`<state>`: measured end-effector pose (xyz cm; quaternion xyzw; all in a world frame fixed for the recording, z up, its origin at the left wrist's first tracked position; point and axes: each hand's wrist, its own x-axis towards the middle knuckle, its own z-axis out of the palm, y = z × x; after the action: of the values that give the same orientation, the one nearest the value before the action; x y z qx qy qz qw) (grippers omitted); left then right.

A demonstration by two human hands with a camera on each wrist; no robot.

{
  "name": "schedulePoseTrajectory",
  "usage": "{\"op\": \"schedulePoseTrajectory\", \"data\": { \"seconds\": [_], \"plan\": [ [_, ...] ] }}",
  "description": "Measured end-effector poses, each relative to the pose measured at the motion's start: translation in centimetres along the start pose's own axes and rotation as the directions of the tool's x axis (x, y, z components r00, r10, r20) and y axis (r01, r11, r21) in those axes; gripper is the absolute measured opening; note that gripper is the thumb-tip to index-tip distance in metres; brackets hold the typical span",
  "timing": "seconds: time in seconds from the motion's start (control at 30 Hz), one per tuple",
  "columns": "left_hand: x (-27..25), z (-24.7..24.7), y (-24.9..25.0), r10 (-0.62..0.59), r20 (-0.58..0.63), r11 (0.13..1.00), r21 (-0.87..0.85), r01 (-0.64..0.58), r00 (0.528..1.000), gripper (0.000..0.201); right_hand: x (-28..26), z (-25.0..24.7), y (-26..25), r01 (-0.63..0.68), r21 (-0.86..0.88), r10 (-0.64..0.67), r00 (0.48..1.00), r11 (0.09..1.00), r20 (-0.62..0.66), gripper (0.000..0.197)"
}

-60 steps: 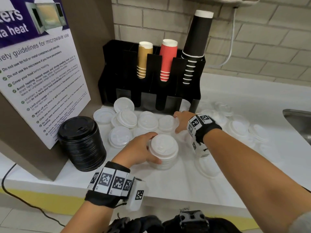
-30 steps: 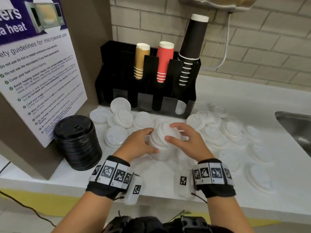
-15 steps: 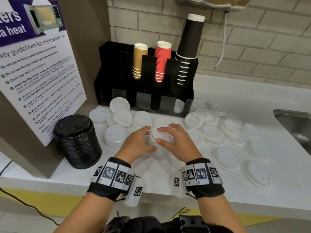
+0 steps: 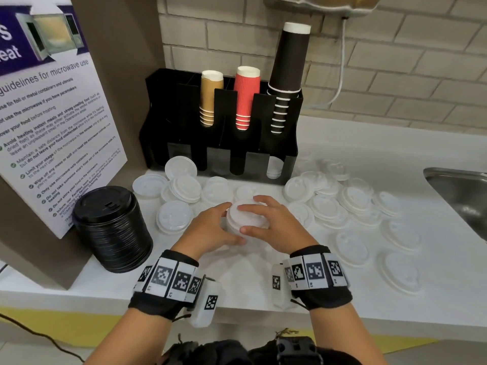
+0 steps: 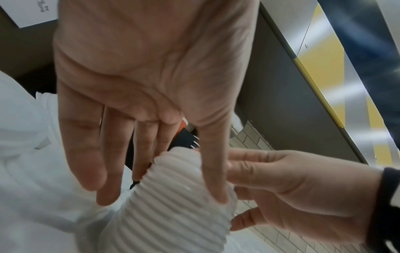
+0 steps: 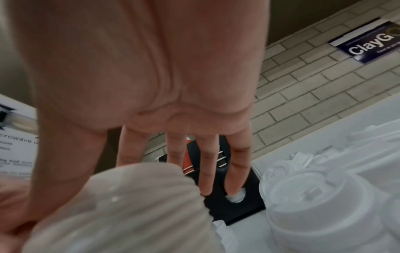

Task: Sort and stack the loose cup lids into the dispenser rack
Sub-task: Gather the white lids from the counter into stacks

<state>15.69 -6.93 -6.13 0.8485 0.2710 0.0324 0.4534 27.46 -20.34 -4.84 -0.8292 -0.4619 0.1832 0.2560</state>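
A ribbed stack of white lids (image 4: 246,219) stands on the counter in front of the black dispenser rack (image 4: 184,114). My left hand (image 4: 210,227) grips its left side, index finger at the top rim and thumb low on the near side. My right hand (image 4: 276,227) lies over the top with fingers spread and thumb on the near rim. In the left wrist view the stack (image 5: 173,196) sits between my left thumb and the right hand (image 5: 292,196). The right wrist view shows the stack (image 6: 129,205) blurred under my right hand (image 6: 151,68).
Loose white lids lie left (image 4: 184,188) and right (image 4: 353,201) of the stack. A tall stack of black lids (image 4: 113,227) stands by the microwave sign (image 4: 52,127). The rack holds brown, red and black cups; its right slot shows white lids (image 4: 275,168). A steel sink (image 4: 461,196) is at far right.
My right hand came back from the loose lids near the rack and settled on top of the white stack. The left hand has kept its hold throughout.
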Motion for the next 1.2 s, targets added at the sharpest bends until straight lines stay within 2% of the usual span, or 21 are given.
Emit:
{"op": "schedulePoseTrajectory", "data": {
  "seconds": [0.17,0.33,0.7,0.83,1.07,1.13,1.2],
  "plan": [
    [0.3,-0.8,-0.1,-0.019,0.004,1.000,0.017,0.018,1.000,0.072,-0.2,-1.1,0.4,-0.039,0.112,0.037,0.999,0.993,0.018,0.074],
    [1.0,-1.2,0.1,-0.122,-0.003,0.985,-0.122,0.120,0.993,0.046,-0.1,-1.1,0.6,-0.058,0.123,0.055,0.998,0.991,0.033,0.073],
    [1.3,-1.5,0.1,-0.150,0.059,0.958,-0.237,0.160,0.987,0.024,0.6,-1.2,1.1,-0.092,0.138,0.091,0.996,0.986,0.015,0.085],
    [1.4,-1.3,0.1,-0.163,0.074,0.943,-0.283,0.177,0.984,0.029,0.7,-1.1,1.2,-0.064,0.165,0.066,0.998,0.984,-0.005,0.079],
    [1.4,-1.4,0.1,-0.190,0.067,0.945,-0.258,0.201,0.979,0.034,0.5,-1.9,1.5,-0.045,0.221,0.046,0.999,0.974,-0.001,0.076],
    [1.4,-1.6,0.1,-0.205,0.044,0.948,-0.241,0.210,0.978,0.036,0.2,-3.5,2.0,-0.051,0.271,0.070,0.996,0.961,-0.060,0.064],
    [1.5,-1.9,0.2,-0.193,0.016,0.958,-0.215,0.192,0.981,0.040,-0.1,-5.6,2.8,-0.063,0.196,0.088,0.988,0.979,-0.125,0.045]
  ]
}}
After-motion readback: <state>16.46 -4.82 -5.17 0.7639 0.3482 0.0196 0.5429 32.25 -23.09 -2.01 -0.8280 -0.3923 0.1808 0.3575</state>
